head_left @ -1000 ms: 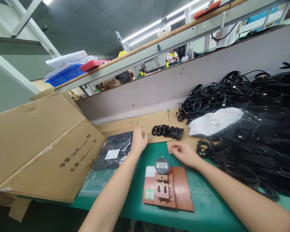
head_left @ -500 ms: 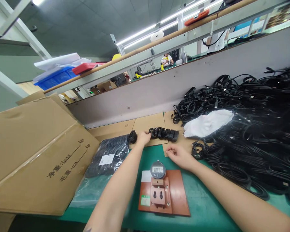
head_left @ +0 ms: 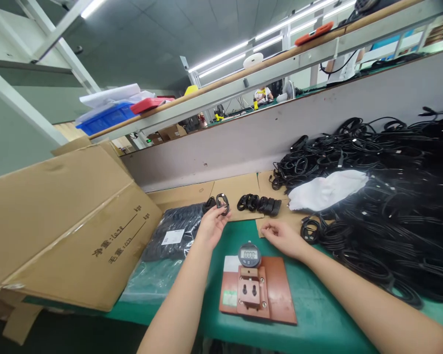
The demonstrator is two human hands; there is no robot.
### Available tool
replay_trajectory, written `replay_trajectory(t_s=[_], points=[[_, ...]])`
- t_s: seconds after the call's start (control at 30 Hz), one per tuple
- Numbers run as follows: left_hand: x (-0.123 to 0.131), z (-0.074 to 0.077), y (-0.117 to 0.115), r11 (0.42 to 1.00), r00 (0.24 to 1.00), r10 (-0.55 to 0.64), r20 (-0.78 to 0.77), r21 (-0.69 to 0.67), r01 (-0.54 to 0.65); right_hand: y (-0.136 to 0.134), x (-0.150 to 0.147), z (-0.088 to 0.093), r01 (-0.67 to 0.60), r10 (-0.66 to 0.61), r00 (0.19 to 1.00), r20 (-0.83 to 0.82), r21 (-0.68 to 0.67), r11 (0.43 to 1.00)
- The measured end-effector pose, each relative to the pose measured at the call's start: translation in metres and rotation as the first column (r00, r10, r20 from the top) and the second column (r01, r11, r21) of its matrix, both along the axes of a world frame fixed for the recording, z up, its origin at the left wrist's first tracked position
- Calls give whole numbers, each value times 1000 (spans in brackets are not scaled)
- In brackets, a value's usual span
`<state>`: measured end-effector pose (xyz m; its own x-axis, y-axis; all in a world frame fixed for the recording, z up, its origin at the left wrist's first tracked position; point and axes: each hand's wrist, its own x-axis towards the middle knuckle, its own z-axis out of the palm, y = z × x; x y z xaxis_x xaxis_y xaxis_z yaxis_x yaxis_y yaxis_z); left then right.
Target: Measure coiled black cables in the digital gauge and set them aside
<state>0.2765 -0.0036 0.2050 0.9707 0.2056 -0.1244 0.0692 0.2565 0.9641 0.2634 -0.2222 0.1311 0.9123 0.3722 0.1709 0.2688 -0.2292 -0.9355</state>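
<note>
A small coiled black cable (head_left: 222, 202) is pinched upright in the fingers of my left hand (head_left: 213, 227), above the table near the bag. To its right, a row of coiled black cables (head_left: 269, 206) lies on flat cardboard (head_left: 226, 186). My right hand (head_left: 281, 238) rests with curled fingers at the cardboard's front edge, and nothing shows in them. Between my forearms stands a digital dial gauge (head_left: 249, 254) on a reddish-brown base (head_left: 280, 290); the display appears to read zero. Another coiled cable (head_left: 208, 204) sits just behind my left hand.
A clear plastic bag (head_left: 153, 278) with black cables and a white label lies at left, beside a large cardboard box (head_left: 74, 221). At right spreads a big heap of black cables (head_left: 376, 236), with a white cloth-like item (head_left: 328, 191) on it. A low partition (head_left: 239, 147) borders the back.
My left hand has lifted a coiled cable from the left end of the row and drawn it back to the left. The right hand stays near the cardboard edge. The view has shifted slightly.
</note>
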Motion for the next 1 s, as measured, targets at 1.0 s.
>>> replay_trajectory(t_s=[1.0], points=[[-211, -27, -12, 957, 969, 64, -238, -262, -127, -11, -9, 0, 3, -6, 1000, -23, -124, 992]])
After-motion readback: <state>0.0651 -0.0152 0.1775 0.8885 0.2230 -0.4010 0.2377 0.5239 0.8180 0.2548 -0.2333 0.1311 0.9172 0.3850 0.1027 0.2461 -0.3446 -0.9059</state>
